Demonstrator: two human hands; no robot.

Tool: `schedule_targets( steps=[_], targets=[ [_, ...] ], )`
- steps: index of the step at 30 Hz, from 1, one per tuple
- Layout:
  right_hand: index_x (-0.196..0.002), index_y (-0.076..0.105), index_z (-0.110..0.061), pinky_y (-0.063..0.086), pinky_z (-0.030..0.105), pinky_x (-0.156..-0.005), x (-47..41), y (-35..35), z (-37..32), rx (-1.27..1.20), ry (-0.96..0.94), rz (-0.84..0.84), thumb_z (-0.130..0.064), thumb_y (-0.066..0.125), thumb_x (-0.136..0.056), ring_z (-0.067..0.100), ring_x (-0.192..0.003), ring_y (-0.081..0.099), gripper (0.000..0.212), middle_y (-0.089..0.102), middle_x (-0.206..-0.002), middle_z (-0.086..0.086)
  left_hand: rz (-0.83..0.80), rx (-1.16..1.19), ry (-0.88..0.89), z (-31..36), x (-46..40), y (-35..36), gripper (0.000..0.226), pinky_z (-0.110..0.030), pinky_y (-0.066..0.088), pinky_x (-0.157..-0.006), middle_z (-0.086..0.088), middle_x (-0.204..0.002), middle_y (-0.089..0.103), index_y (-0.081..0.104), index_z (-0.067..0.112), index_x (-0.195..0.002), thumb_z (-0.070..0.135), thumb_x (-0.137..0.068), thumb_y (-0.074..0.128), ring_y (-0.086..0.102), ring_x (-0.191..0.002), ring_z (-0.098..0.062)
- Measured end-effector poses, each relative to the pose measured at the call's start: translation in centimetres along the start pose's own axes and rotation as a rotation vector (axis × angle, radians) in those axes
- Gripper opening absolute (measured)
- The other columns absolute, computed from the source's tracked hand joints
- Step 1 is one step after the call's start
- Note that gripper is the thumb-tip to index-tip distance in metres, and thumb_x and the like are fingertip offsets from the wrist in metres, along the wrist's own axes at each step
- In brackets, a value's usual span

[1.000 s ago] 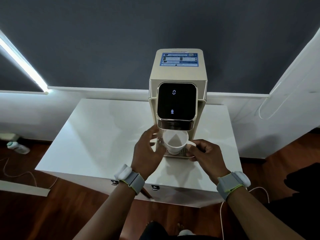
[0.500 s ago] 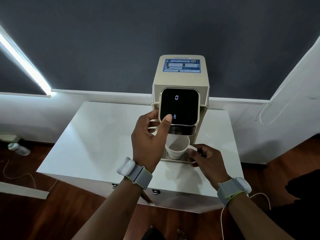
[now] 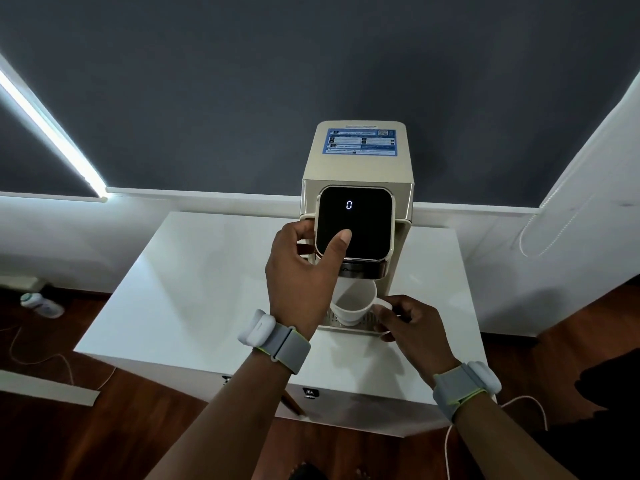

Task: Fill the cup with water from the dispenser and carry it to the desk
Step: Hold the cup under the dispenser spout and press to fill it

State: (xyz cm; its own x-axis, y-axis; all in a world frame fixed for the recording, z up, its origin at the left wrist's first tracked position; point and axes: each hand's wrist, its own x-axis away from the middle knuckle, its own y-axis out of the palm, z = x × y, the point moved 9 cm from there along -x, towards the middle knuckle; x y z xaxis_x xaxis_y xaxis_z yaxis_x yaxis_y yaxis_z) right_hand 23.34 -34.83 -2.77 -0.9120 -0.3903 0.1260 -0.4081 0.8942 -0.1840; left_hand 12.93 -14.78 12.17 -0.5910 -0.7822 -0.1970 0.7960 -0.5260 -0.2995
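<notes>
A beige water dispenser [image 3: 358, 168] stands on a white cabinet [image 3: 194, 292]. Its black touch panel [image 3: 367, 220] shows a lit "0". A white cup [image 3: 353, 303] sits on the drip tray under the spout and looks empty. My right hand [image 3: 412, 327] grips the cup's handle on its right side. My left hand [image 3: 304, 271] is raised to the panel, with the thumb pressed on its lower left area and the fingers curled around the panel's left edge. It hides part of the cup's left side.
A plastic bottle [image 3: 41, 304] lies on the dark wooden floor at the left, near a thin cable [image 3: 41, 358]. A white cable [image 3: 519, 403] runs at the right. A dark blind hangs behind the dispenser. A white wall slants at the right.
My left hand left the cup and rose to the touch panel, where its thumb now covers the lock icon. My right hand stayed on the cup handle.
</notes>
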Motion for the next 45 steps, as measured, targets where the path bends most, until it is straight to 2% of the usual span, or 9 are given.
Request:
schedule_targets(
  steps=[3, 12, 17, 24, 29, 34, 45],
  targets=[
    [-0.093, 0.081, -0.023, 0.063, 0.031, -0.062, -0.12, 0.01, -0.04, -0.018, 0.001, 0.001, -0.015, 0.076, -0.092, 0.035, -0.076, 0.077, 0.009, 0.079, -0.077, 0.006, 0.011, 0.011, 0.007, -0.04, 0.09, -0.05, 0.043, -0.04, 0.059, -0.091, 0.01, -0.11, 0.072, 0.066, 0.027, -0.114, 0.055, -0.084, 0.078, 0.07, -0.101, -0.016],
    [-0.096, 0.082, -0.019, 0.064, 0.036, -0.063, -0.28, -0.18, 0.3, -0.004, -0.007, -0.003, -0.016, 0.077, -0.092, 0.036, -0.075, 0.077, 0.007, 0.079, -0.076, 0.001, 0.008, 0.027, -0.009, -0.41, 0.16, 0.13, 0.049, -0.039, 0.06, -0.091, 0.008, -0.112, 0.072, 0.065, 0.025, -0.119, 0.055, -0.083, 0.079, 0.071, -0.102, -0.017],
    [-0.096, 0.082, -0.022, 0.066, 0.047, -0.067, -0.43, -0.28, 0.38, 0.009, -0.018, -0.004, -0.017, 0.077, -0.092, 0.035, -0.071, 0.077, 0.008, 0.078, -0.073, -0.003, 0.014, 0.031, -0.015, -0.47, 0.13, 0.19, 0.049, -0.039, 0.06, -0.091, 0.009, -0.111, 0.072, 0.065, 0.025, -0.119, 0.056, -0.082, 0.079, 0.071, -0.102, -0.017],
    [-0.095, 0.081, -0.022, 0.064, 0.034, -0.062, -0.45, -0.26, 0.55, -0.002, -0.014, 0.0, -0.018, 0.077, -0.092, 0.033, -0.073, 0.078, 0.007, 0.079, -0.075, 0.001, 0.014, 0.037, -0.021, -0.61, 0.16, 0.21, 0.047, -0.035, 0.06, -0.09, 0.011, -0.11, 0.072, 0.065, 0.027, -0.117, 0.055, -0.082, 0.08, 0.071, -0.101, -0.013],
    [-0.096, 0.081, -0.019, 0.064, 0.036, -0.062, -0.39, -0.24, 0.53, -0.008, -0.011, 0.001, -0.016, 0.077, -0.092, 0.036, -0.075, 0.077, 0.007, 0.079, -0.078, 0.004, 0.008, 0.034, -0.025, -0.6, 0.21, 0.3, 0.046, -0.034, 0.06, -0.091, 0.012, -0.11, 0.072, 0.066, 0.028, -0.117, 0.055, -0.082, 0.079, 0.071, -0.102, -0.012],
    [-0.096, 0.082, -0.019, 0.067, 0.047, -0.068, -0.28, -0.21, 0.2, 0.02, -0.013, 0.006, -0.015, 0.076, -0.093, 0.037, -0.074, 0.077, 0.007, 0.077, -0.072, 0.003, 0.011, 0.03, -0.024, -0.49, 0.29, 0.23, 0.051, -0.035, 0.059, -0.093, 0.012, -0.114, 0.072, 0.066, 0.027, -0.119, 0.059, -0.081, 0.077, 0.07, -0.104, -0.013],
    [-0.097, 0.081, -0.02, 0.067, 0.047, -0.07, -0.25, -0.13, 0.02, 0.042, -0.006, 0.008, -0.016, 0.076, -0.092, 0.033, -0.073, 0.078, 0.008, 0.077, -0.076, 0.0, 0.012, 0.033, -0.028, -0.51, 0.44, 0.21, 0.054, -0.039, 0.058, -0.094, 0.01, -0.115, 0.072, 0.066, 0.026, -0.12, 0.061, -0.079, 0.076, 0.07, -0.104, -0.016]
  ],
)
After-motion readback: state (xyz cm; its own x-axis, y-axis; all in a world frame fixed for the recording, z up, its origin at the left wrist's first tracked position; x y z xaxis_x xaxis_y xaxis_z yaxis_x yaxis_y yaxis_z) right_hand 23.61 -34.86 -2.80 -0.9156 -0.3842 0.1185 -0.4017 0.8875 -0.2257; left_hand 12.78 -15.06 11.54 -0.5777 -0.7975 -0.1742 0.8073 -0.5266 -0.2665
